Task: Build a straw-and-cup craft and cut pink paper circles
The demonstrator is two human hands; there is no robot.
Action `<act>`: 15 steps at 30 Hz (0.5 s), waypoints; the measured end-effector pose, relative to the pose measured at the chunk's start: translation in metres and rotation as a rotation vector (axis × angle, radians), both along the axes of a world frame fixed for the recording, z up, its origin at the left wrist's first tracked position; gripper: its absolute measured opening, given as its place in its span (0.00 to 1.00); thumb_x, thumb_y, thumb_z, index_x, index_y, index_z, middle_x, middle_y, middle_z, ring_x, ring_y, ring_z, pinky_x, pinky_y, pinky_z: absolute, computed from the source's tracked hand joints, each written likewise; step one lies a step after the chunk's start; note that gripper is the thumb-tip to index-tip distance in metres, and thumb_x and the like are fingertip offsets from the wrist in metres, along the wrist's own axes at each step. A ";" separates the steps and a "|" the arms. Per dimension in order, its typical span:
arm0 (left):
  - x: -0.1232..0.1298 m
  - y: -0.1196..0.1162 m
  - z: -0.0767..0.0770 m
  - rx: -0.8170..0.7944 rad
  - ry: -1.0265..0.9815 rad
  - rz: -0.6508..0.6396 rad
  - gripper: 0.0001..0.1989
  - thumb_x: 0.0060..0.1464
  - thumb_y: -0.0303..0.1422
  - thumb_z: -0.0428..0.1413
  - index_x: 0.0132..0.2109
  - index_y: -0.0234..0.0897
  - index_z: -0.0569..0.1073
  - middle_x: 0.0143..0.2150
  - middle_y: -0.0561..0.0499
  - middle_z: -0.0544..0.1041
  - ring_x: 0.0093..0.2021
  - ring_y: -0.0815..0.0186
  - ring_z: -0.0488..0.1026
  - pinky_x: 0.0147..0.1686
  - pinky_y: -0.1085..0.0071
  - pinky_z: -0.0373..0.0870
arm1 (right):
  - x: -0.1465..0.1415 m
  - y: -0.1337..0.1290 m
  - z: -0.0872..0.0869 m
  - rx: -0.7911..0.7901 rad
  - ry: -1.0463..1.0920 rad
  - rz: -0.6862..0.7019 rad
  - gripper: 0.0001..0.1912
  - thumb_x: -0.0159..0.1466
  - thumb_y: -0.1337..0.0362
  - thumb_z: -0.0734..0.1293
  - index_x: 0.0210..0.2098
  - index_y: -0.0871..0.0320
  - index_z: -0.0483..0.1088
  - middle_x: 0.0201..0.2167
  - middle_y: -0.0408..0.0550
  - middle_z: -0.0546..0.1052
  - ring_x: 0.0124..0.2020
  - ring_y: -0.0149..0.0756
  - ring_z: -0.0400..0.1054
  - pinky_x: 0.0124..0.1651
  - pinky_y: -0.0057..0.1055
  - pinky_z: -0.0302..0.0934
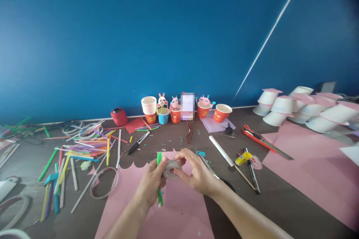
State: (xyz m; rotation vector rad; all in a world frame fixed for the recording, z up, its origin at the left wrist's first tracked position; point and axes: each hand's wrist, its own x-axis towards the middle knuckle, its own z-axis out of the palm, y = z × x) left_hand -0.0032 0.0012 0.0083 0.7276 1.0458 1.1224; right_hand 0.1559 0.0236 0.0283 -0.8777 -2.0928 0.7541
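My left hand [153, 181] is closed on an upright green strip [160, 197], whose ends show above and below the fingers. Between my two hands is a small roll of clear tape [169, 170], its left side against my left thumb. My right hand [193, 173] grips the tape roll from the right, with fingers over the top and the thumb at its centre. Below both hands lies a pink sheet [182, 213] with a scalloped back edge.
Coloured strips [92, 143] lie scattered on the left, near a larger tape ring [104, 183]. Decorated cups [175, 115] line the blue wall. On the right are an orange cutter [259, 140], a yellow tube [243, 158], scissors [209, 166] and white cups [279, 110].
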 end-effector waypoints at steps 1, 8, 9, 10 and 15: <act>0.000 0.000 0.002 0.017 0.011 -0.001 0.16 0.47 0.46 0.52 0.32 0.35 0.65 0.18 0.60 0.57 0.15 0.80 0.43 0.14 0.80 0.40 | 0.000 0.000 0.001 -0.003 0.003 0.005 0.09 0.56 0.67 0.64 0.37 0.57 0.61 0.29 0.43 0.65 0.32 0.31 0.59 0.38 0.29 0.56; -0.002 -0.002 0.009 0.102 0.084 -0.067 0.14 0.42 0.39 0.60 0.35 0.35 0.69 0.22 0.58 0.64 0.16 0.80 0.48 0.15 0.79 0.41 | -0.002 -0.002 0.007 -0.025 0.035 -0.003 0.05 0.58 0.65 0.63 0.32 0.57 0.61 0.28 0.42 0.65 0.30 0.30 0.59 0.34 0.28 0.56; -0.002 -0.002 0.009 0.096 0.082 -0.069 0.14 0.42 0.39 0.59 0.34 0.35 0.69 0.21 0.58 0.64 0.16 0.80 0.47 0.15 0.79 0.40 | -0.001 -0.002 0.008 -0.034 0.036 0.003 0.06 0.57 0.65 0.64 0.32 0.57 0.61 0.27 0.42 0.65 0.29 0.30 0.59 0.34 0.27 0.56; -0.002 -0.001 0.008 0.091 0.073 -0.072 0.14 0.42 0.39 0.59 0.33 0.34 0.69 0.20 0.57 0.64 0.16 0.80 0.47 0.15 0.79 0.40 | -0.001 -0.002 0.008 -0.048 0.040 0.019 0.07 0.56 0.65 0.64 0.33 0.57 0.61 0.27 0.42 0.65 0.29 0.30 0.59 0.34 0.27 0.56; -0.005 0.001 0.006 0.078 0.017 -0.082 0.13 0.43 0.38 0.59 0.32 0.34 0.70 0.21 0.56 0.65 0.16 0.80 0.47 0.15 0.79 0.40 | 0.004 -0.001 0.009 -0.130 0.107 0.076 0.06 0.58 0.65 0.62 0.35 0.58 0.62 0.28 0.43 0.67 0.29 0.30 0.61 0.35 0.28 0.58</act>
